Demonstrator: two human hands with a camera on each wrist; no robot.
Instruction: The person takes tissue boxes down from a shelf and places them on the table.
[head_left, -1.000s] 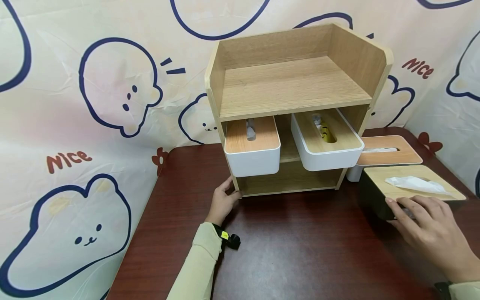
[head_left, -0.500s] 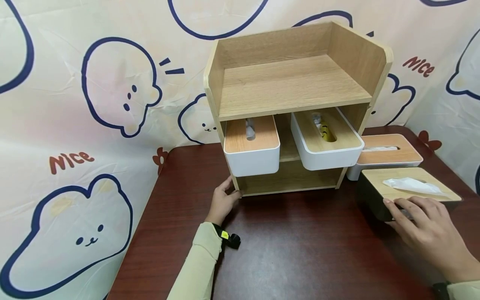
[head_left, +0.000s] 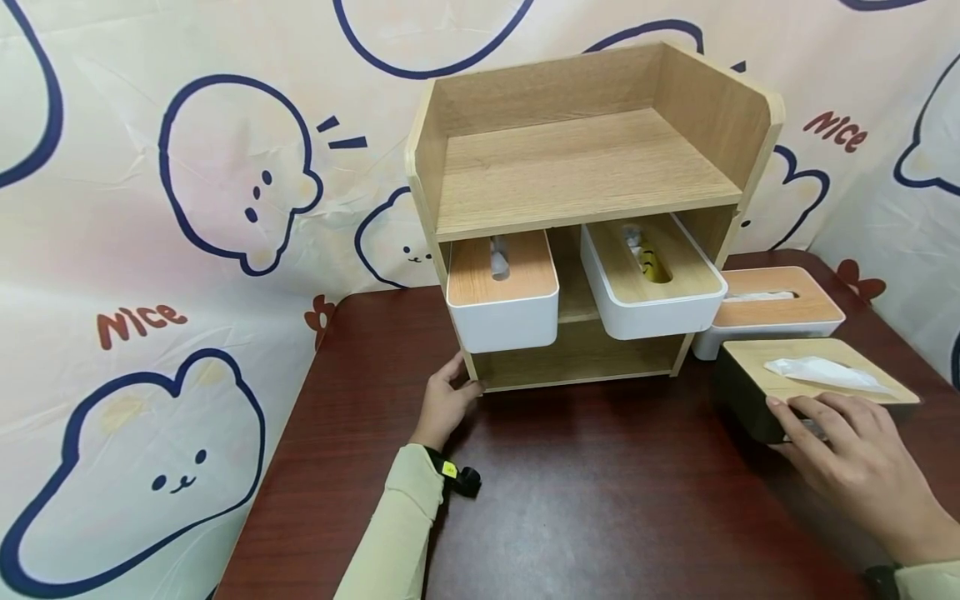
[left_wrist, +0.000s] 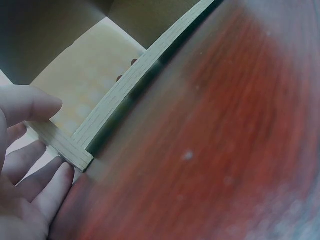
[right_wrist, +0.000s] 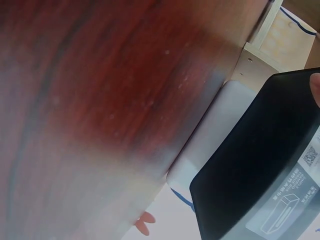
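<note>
My left hand [head_left: 444, 404] grips the lower front corner of a wooden desk shelf [head_left: 592, 167]. In the left wrist view, the thumb lies inside the shelf's side panel [left_wrist: 62, 147] and the fingers outside it. At the right, my right hand [head_left: 855, 467] holds a black tissue box [head_left: 750, 392] with a wood lid and a white tissue in its slot. The right wrist view shows the box's black surface [right_wrist: 255, 150] and a printed label [right_wrist: 282, 200]; one fingertip [right_wrist: 315, 89] shows at the edge. The box looks tilted and raised off the table.
Two white tissue boxes with wood lids, one left [head_left: 504, 321] and one right [head_left: 660, 308], jut from the shelf's middle level. Another wood-lidded box [head_left: 780, 308] stands on the dark red table [head_left: 600, 492] behind the black one. A printed cloth [head_left: 247, 333] hangs behind.
The black tissue box has shifted slightly left and its right end has dipped a little, with my right hand still holding it. My left hand stays on the shelf corner.
</note>
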